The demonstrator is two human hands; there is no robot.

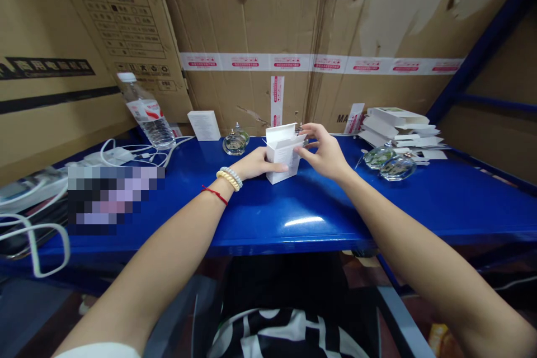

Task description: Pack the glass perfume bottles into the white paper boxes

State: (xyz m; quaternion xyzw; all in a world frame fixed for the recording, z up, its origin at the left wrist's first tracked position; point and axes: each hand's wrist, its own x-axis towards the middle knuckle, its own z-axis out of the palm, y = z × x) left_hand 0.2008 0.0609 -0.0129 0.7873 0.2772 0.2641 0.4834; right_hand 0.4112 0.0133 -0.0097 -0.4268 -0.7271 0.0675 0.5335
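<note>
White carton [283, 155] mid-frame on the blue counter [302, 207], my left hand [255, 165] gripping its side, right hand [323, 152] fingers spread at the open flap; I judge tucking it shut comes next.

Count, placed relative to the open white cardboard box [283, 152] standing mid-tabletop:

- Open white cardboard box: 1, between the two hands [257, 164] [325, 152].
- Closed white rectangular carton [203, 125]: 1, upright, well left of the open box and behind it.
- Round clear glass bottles: 4 made out. 2 sit just left of the open box and behind it [234, 142]; 2 lie well right of it [396, 167].
- Flat unfolded white carton blanks [398, 126]: 1 stack, far right of the open box; number of sheets cannot be told.
- Clear plastic water bottle with a white cap [146, 113]: 1, far left of the open box, tilted.
- White charger block with cables [119, 154]: 1, left of the open box.
- Glossy blue tabletop [306, 218]: 1.
</note>
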